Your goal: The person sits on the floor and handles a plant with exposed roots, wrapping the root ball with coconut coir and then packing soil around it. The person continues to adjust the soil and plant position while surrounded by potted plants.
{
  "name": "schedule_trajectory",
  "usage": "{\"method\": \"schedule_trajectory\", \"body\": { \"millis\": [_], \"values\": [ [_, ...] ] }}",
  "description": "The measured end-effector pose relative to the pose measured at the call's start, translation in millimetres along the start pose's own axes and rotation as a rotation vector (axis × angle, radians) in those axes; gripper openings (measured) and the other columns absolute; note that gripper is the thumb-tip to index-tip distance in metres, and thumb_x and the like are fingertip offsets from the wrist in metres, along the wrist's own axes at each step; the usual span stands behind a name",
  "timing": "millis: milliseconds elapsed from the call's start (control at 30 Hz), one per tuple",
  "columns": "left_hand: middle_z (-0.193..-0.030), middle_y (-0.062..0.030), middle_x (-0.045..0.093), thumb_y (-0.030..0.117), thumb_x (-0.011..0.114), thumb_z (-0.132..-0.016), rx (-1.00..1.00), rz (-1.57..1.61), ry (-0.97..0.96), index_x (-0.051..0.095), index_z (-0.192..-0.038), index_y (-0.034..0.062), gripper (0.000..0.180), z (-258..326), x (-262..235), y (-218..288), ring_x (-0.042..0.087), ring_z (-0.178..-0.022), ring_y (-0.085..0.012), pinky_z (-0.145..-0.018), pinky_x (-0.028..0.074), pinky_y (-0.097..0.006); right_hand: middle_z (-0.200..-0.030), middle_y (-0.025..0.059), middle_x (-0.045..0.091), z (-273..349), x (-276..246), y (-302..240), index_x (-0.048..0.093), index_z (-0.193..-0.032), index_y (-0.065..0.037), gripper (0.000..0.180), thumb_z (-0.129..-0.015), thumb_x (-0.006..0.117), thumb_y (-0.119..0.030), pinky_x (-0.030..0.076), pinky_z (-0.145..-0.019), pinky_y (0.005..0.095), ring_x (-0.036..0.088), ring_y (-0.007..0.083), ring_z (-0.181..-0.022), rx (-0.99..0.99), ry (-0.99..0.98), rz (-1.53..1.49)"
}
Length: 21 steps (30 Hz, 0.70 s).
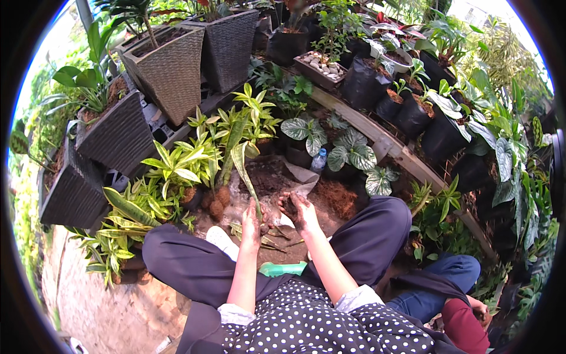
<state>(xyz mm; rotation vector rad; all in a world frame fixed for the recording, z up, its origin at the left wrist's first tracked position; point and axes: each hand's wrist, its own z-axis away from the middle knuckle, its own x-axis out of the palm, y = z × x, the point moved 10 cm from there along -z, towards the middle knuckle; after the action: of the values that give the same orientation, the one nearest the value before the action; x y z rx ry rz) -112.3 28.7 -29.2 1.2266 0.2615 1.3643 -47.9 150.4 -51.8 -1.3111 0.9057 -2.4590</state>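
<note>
My left hand (252, 229) is closed round the base of a snake plant leaf (243, 165), which stands upright with yellow-edged green blades. Close beside it, my right hand (302, 215) is cupped with its fingers curled in, and dark soil (289, 205) shows in its palm. Both hands are smeared with soil. They are above the ground between my bent knees. Beyond them lies a heap of dark soil (262, 180) on a pale sheet (302, 174). Loose cut leaves (272, 242) are scattered under my hands.
Brown fibre (337, 198) lies right of the soil, and round coir balls (216, 209) lie left. A water bottle (319, 160) stands behind. A green plastic item (283, 269) is near my lap. Tall planters (165, 68) and black plant bags (365, 82) surround me. Another person (451, 283) sits at right.
</note>
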Motion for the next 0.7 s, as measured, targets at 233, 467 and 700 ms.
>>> {"method": "schedule_trajectory", "body": {
  "millis": [233, 467, 700],
  "values": [
    [-0.055, 0.0018, 0.041, 0.045, 0.043, -0.092, -0.009, 0.019, 0.019, 0.047, -0.074, 0.0117, 0.038, 1, -7, 0, 0.039, -0.042, -0.0092, -0.039, 0.036, -0.023, -0.111, 0.0188, 0.057, 0, 15, -1, 0.050, -0.113, 0.003, 0.026, -0.090, 0.050, -0.010, 0.050, -0.088, 0.0333, 0.059, 0.0280, -0.100, -0.048, -0.125, -0.041],
    [-0.056, 0.0018, 0.041, 0.044, 0.043, -0.092, -0.034, 0.016, 0.042, 0.046, -0.075, 0.0126, 0.036, 2, -15, -2, 0.039, -0.043, -0.0098, -0.039, 0.034, -0.022, -0.108, 0.0182, 0.059, -9, -2, 5, 0.050, -0.114, 0.004, 0.033, -0.083, 0.059, -0.001, 0.050, -0.087, 0.0325, 0.059, 0.0260, -0.099, -0.084, 0.004, 0.141],
    [-0.055, 0.0016, 0.043, 0.048, 0.043, -0.091, -0.042, 0.019, 0.027, 0.046, -0.073, 0.0115, 0.041, 2, -19, -2, 0.039, -0.041, -0.0093, -0.039, 0.037, -0.022, -0.109, 0.0189, 0.058, -6, 13, 5, 0.048, -0.115, 0.006, 0.033, -0.084, 0.057, 0.000, 0.050, -0.087, 0.0327, 0.059, 0.0267, -0.100, -0.020, -0.124, -0.024]
  ]
}}
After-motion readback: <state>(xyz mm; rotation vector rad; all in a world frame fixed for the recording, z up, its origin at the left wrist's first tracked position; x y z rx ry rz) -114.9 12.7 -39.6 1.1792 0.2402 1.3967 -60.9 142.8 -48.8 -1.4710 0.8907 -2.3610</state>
